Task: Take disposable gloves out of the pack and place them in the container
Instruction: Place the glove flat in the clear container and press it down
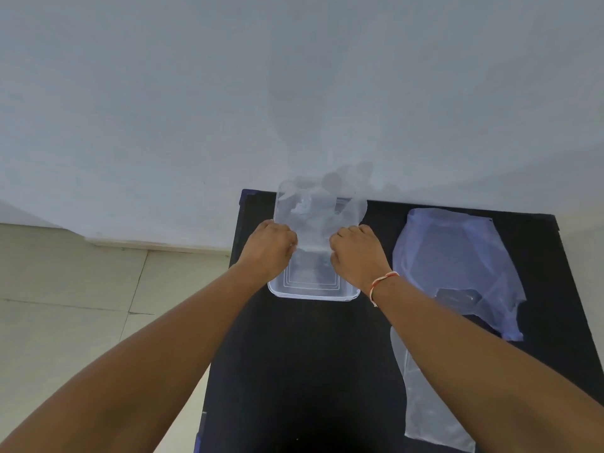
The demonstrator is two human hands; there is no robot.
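Right now both my hands are over the clear plastic container (313, 289), which sits on the black table (294, 371) toward its far edge, close to the pale wall (228, 93). My left hand (269, 248) is curled at the container's left side, fingers folded in toward the middle, and my right hand (358, 255) is curled at its right side, facing the left one across a small gap. Between them I pinch a thin, see-through disposable glove (322, 207); it stretches away from my knuckles over the far half of the container, and its pale finger shapes reach past the table's back edge against the wall. Both grips are closed on that film, though how much of it each hand has I cannot tell, since the plastic is nearly invisible over the clear tub. The near half of the container shows its ridged floor through the wall.

A red and white thread bracelet (382, 284) circles my right wrist. To the right of the container, well apart from it, lies the opened pack (457, 263), a crumpled translucent bluish bag spread flat on the table. Nearer to me, below the pack and partly under my right forearm, lies another sheet of clear plastic (434, 416). Beige floor tiles (65, 289) show to the left of the table.
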